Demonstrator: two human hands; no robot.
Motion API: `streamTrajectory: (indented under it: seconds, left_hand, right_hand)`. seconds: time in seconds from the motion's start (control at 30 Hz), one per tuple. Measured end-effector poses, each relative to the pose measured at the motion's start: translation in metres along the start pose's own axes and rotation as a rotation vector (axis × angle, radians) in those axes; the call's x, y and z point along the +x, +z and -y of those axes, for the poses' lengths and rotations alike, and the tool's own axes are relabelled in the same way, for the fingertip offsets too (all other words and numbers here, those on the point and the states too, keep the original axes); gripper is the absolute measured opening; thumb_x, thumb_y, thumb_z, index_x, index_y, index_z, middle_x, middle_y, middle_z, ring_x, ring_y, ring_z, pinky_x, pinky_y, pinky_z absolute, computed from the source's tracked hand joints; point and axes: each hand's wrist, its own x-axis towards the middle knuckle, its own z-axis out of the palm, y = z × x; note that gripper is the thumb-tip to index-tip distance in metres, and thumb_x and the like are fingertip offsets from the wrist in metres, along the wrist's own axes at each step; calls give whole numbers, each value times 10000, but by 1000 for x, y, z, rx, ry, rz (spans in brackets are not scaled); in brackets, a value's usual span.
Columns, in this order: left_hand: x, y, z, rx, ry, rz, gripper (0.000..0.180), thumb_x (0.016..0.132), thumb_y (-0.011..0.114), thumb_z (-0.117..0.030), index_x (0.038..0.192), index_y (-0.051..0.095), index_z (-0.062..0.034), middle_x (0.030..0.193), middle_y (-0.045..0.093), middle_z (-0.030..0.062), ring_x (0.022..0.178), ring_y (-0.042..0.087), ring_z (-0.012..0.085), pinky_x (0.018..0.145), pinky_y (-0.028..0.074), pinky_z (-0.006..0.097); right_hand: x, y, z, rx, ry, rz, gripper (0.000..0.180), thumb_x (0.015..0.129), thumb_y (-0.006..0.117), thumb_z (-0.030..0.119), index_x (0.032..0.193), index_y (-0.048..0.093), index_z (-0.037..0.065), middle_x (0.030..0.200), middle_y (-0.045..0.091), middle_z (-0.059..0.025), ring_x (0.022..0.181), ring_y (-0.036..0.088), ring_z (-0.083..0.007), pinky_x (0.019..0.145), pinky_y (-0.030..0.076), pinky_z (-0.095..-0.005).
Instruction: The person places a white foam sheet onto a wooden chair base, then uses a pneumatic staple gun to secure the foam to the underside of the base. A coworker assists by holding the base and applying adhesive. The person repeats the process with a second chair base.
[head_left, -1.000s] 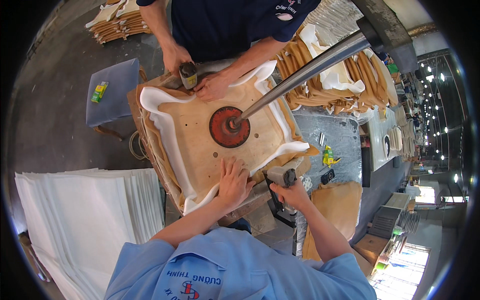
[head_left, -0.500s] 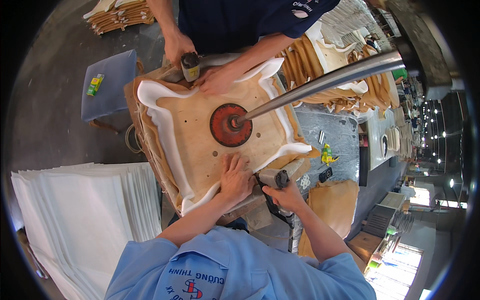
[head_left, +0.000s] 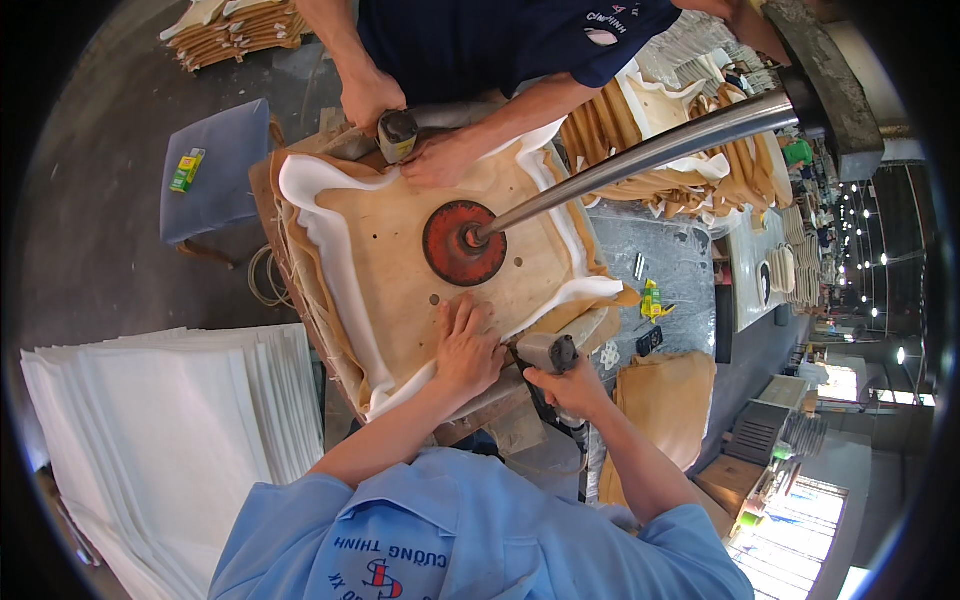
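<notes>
A wooden seat panel (head_left: 390, 260) with a few holes lies before me, edged by white padding (head_left: 335, 250) and tan fabric (head_left: 560, 318). A red round clamp disc (head_left: 452, 258) on a metal rod (head_left: 640, 160) presses on its middle. My left hand (head_left: 470, 350) lies on the near edge, fingers stretched over the wood; what is under its palm is hidden. My right hand (head_left: 572, 388) is closed round a staple gun (head_left: 548, 350), its nose at the near edge beside my left hand. Opposite, a co-worker's hand (head_left: 370, 95) holds another staple gun (head_left: 397, 135), the other hand (head_left: 440, 160) pressing the far edge.
A tall stack of white sheets (head_left: 160, 400) stands at left. Behind it is a blue padded stool (head_left: 215, 175) with a small green-yellow box (head_left: 187, 170). Tan fabric pieces (head_left: 660, 400), a dark small device (head_left: 649, 342) and a yellow-green packet (head_left: 653, 300) lie at right.
My left hand has shifted slightly, while my right hand keeps the staple gun near the same edge. The co-worker's staple gun has moved a little to the right along the far edge.
</notes>
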Motion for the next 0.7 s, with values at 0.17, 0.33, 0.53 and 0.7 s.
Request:
streamTrajectory:
  seconds: [0.17,0.33,0.53,0.7]
  left_hand:
    - [0,-3,-1,-26,-3,3,217,893,786,-259,981,808,-62,1525,538,125,1622,269,423,1345,108,660]
    - [-13,-9,5,-83,23,-15,180,852,815,-194,955,787,-49,1515,536,140,1625,269,423,1343,126,657]
    - [-8,-3,8,-93,-19,-61,191,846,815,-176,942,770,-17,1526,524,145,1626,271,427,1350,119,649]
    - [-10,-1,9,-91,29,-99,164,842,800,-149,923,766,-11,1508,534,154,1620,284,433,1352,147,638]
  right_hand:
    - [8,9,1,-85,23,-63,387,913,900,278,1123,765,-18,775,716,-46,579,635,-115,546,516,-324]
    - [8,14,-12,-137,-75,-99,356,917,897,289,1052,756,-9,731,684,-28,565,624,-115,539,505,-324]
    - [-6,18,7,-17,-13,-14,331,935,886,297,971,735,6,673,652,0,549,611,-108,527,485,-322]
    - [3,27,-2,-156,-91,-106,361,927,884,291,1076,745,-7,800,704,-38,597,645,-123,575,538,-318]
